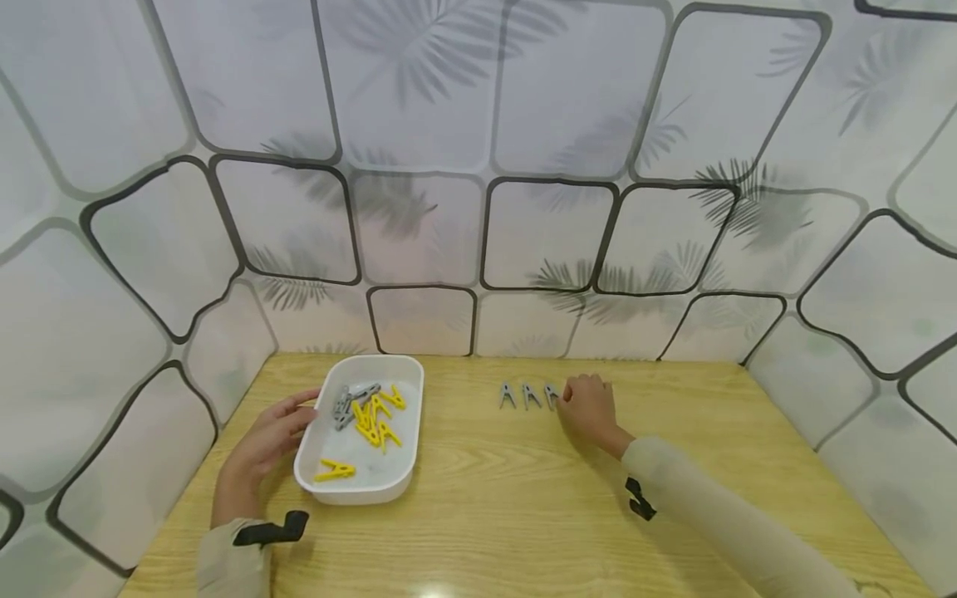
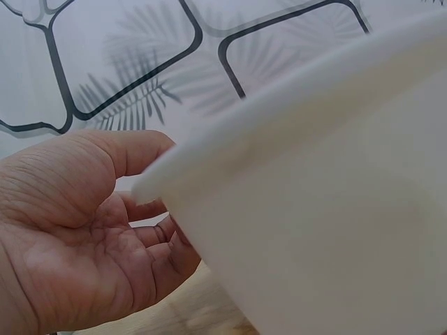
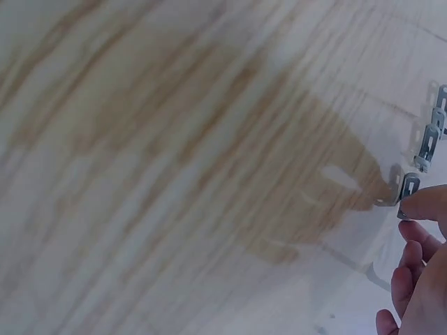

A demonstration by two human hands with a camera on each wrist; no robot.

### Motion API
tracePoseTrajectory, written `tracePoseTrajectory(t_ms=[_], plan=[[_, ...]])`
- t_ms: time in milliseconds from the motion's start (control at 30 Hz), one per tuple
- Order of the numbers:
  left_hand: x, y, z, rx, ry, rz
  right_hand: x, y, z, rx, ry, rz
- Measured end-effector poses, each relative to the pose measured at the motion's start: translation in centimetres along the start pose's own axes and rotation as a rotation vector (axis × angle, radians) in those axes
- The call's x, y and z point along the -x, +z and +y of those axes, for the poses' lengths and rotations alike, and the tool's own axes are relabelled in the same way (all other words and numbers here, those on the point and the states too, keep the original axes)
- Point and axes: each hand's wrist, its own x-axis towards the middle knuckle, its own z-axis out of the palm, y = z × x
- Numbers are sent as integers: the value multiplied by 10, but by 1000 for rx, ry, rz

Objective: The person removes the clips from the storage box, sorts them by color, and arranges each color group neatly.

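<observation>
A white plastic tub (image 1: 359, 492) stands at the left of the table, holding several yellow clothespins (image 1: 369, 415) and several grey ones (image 1: 344, 407). My left hand (image 1: 271, 440) grips the tub's left rim, the thumb at the edge and the fingers against the outer wall in the left wrist view. Right of the tub, grey clothespins stand in a row: a left one (image 1: 507, 395), a middle one (image 1: 531, 396) and a right one (image 1: 551, 394). My right hand (image 1: 591, 409) pinches the right one (image 3: 410, 184) by its end; its fingers partly hide it.
The wooden table (image 1: 478, 515) meets a patterned wall covering (image 1: 419, 232) at the back and both sides. Black straps (image 1: 272, 530) sit around both sleeved wrists. One yellow clothespin (image 1: 336, 471) lies apart near the tub's front wall.
</observation>
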Motion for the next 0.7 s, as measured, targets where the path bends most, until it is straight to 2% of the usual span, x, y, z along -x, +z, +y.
tracePoseTrajectory(t_ms=[300, 533, 700], plan=[[-1, -1, 1, 7, 2, -2, 1, 4, -2, 32, 23, -22], [-2, -2, 2, 9, 0, 3, 1, 3, -5, 20, 32, -28], [-3, -1, -1, -10, -19, 16, 1, 4, -5, -11, 76, -32]])
